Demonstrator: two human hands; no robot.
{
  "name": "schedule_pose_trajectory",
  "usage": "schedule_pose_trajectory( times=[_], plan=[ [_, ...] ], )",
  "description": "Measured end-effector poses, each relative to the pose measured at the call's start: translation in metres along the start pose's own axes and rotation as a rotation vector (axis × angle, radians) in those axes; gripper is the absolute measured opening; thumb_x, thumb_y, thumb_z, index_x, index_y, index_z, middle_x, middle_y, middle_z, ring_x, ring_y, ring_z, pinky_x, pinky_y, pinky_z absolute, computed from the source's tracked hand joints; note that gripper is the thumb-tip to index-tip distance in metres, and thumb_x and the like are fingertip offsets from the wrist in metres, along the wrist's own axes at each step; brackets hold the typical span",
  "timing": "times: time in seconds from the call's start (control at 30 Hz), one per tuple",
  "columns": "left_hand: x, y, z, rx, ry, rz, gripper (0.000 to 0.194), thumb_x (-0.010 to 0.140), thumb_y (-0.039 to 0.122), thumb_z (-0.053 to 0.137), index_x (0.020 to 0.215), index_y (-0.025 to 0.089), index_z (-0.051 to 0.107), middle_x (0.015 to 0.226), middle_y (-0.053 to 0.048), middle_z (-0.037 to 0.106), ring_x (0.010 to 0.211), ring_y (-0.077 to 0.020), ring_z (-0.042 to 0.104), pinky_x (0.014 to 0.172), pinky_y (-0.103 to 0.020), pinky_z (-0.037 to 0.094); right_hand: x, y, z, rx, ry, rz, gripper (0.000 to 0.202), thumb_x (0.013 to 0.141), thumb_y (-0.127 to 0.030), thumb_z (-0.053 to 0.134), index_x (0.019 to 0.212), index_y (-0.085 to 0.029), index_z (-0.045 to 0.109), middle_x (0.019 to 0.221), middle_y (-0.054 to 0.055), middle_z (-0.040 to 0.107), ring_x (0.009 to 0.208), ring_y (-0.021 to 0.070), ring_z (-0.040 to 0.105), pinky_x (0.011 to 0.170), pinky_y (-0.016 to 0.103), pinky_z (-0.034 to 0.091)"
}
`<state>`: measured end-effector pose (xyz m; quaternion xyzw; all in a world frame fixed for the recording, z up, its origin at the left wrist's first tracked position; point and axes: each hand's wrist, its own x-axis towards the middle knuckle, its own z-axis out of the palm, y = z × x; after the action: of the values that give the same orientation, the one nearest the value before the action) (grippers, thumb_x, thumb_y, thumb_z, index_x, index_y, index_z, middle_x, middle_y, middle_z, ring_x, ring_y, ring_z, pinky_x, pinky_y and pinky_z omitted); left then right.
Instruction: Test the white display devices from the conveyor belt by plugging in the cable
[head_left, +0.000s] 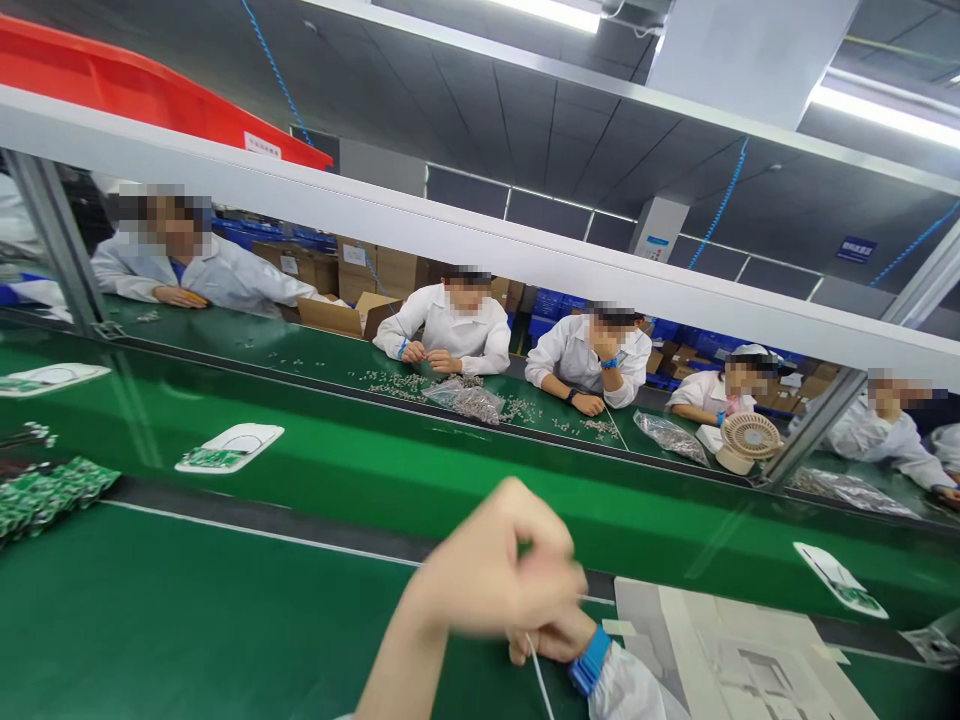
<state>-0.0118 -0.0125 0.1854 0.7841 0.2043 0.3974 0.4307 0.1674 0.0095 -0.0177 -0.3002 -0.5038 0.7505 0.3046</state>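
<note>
My left hand [502,570] is raised over the near workbench, blurred, with its fingers curled and thumb and forefinger pressed together. Whatever sits in that pinch is too smeared to make out. Partly behind and below it is my right hand [555,635], fingers bent, with a blue wrist strap [590,662] and white sleeve. The two hands meet or overlap; their fingertips are hidden. A thin white cord [540,680] runs down from beside the right fingers toward the bottom edge; I cannot tell whether it is gripped.
A green conveyor belt [360,460] carries white housings with circuit boards, one [230,447] at left, another [840,580] at right. Stacked circuit boards [56,490] lie at left, paper sheets [720,650] at right. Across the belt, several co-workers sit behind small parts [397,385] and a fan [750,437].
</note>
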Motion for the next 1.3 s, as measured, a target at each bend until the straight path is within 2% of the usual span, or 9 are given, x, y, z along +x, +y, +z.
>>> schedule_pose_trajectory(
  times=[0.1,0.2,0.27,0.33,0.47,0.67,0.77,0.97,1.3],
  plan=[
    [0.026,-0.063,-0.026,0.293,0.484,-0.106,0.027,0.079,0.034,0.044,0.058,0.018,0.047,0.063,-0.002,0.052,0.063,-0.0164,0.05,0.064,-0.032,0.042,0.001,0.001,-0.001,0.125,-0.033,-0.006,0.028,0.058,-0.036,0.073,0.062,-0.01,0.062,0.044,0.0,0.056,0.039,0.012,0.051,0.047,0.029,0.042],
    [0.03,-0.15,-0.037,0.784,0.897,-0.421,0.021,0.074,0.031,0.049,0.086,0.014,0.053,0.092,-0.012,0.053,0.09,-0.0272,0.047,0.08,-0.042,0.035,0.002,0.003,-0.002,0.206,-0.058,-0.005,0.022,0.061,-0.027,0.073,0.066,-0.008,0.064,0.046,0.003,0.06,0.042,0.0128,0.055,0.049,0.029,0.044],
    [0.022,-0.196,-0.034,0.988,0.896,-0.654,0.046,0.067,0.03,0.057,0.106,0.008,0.046,0.105,-0.019,0.047,0.098,-0.034,0.042,0.08,-0.047,0.032,0.002,0.003,-0.001,0.216,-0.057,-0.007,0.019,0.064,-0.025,0.072,0.069,-0.007,0.065,0.048,0.002,0.061,0.042,0.0118,0.055,0.052,0.029,0.045],
    [0.014,-0.22,-0.027,1.079,0.803,-0.634,0.055,0.066,0.028,0.058,0.114,0.006,0.041,0.11,-0.021,0.043,0.101,-0.0354,0.038,0.082,-0.048,0.029,0.001,0.002,0.0,0.225,-0.053,-0.01,0.018,0.065,-0.024,0.072,0.07,-0.007,0.066,0.048,0.002,0.061,0.041,0.0103,0.053,0.053,0.029,0.045],
    [0.011,-0.228,-0.016,1.186,0.507,-0.393,0.045,0.077,0.025,0.047,0.12,0.014,0.04,0.113,-0.015,0.045,0.104,-0.0295,0.037,0.091,-0.046,0.022,0.0,0.001,0.003,0.243,-0.054,-0.019,0.017,0.065,-0.023,0.072,0.069,-0.007,0.066,0.046,0.001,0.06,0.04,0.009,0.052,0.052,0.028,0.046],
    [0.015,-0.236,-0.014,1.143,0.296,-0.342,0.031,0.088,0.032,0.03,0.105,0.022,0.054,0.097,-0.007,0.053,0.095,-0.0233,0.043,0.085,-0.042,0.028,0.002,0.003,0.003,0.256,-0.087,-0.04,0.014,0.068,-0.019,0.07,0.071,-0.006,0.066,0.048,0.001,0.061,0.042,0.0085,0.053,0.054,0.028,0.047],
    [0.014,-0.238,-0.015,1.112,0.236,-0.334,0.033,0.088,0.035,0.029,0.096,0.022,0.058,0.097,-0.006,0.053,0.095,-0.0226,0.043,0.083,-0.039,0.03,0.002,0.002,0.003,0.25,-0.084,-0.035,0.014,0.069,-0.019,0.069,0.072,-0.006,0.065,0.048,0.001,0.061,0.043,0.0086,0.053,0.054,0.028,0.047],
    [0.015,-0.233,-0.013,1.062,0.161,-0.311,0.032,0.081,0.032,0.041,0.11,0.02,0.051,0.107,-0.007,0.052,0.1,-0.0235,0.041,0.085,-0.039,0.029,0.002,0.002,0.003,0.244,-0.069,-0.018,0.014,0.07,-0.019,0.069,0.072,-0.006,0.065,0.049,0.002,0.062,0.043,0.0087,0.055,0.055,0.028,0.048],
    [0.019,-0.23,-0.004,1.009,0.102,-0.255,0.026,0.074,0.029,0.05,0.097,0.018,0.058,0.097,-0.006,0.056,0.098,-0.0231,0.044,0.085,-0.039,0.03,0.001,-0.001,0.004,0.266,-0.074,-0.026,0.016,0.067,-0.02,0.072,0.07,-0.006,0.065,0.049,0.002,0.061,0.043,0.0086,0.055,0.056,0.028,0.048]
  ],
)
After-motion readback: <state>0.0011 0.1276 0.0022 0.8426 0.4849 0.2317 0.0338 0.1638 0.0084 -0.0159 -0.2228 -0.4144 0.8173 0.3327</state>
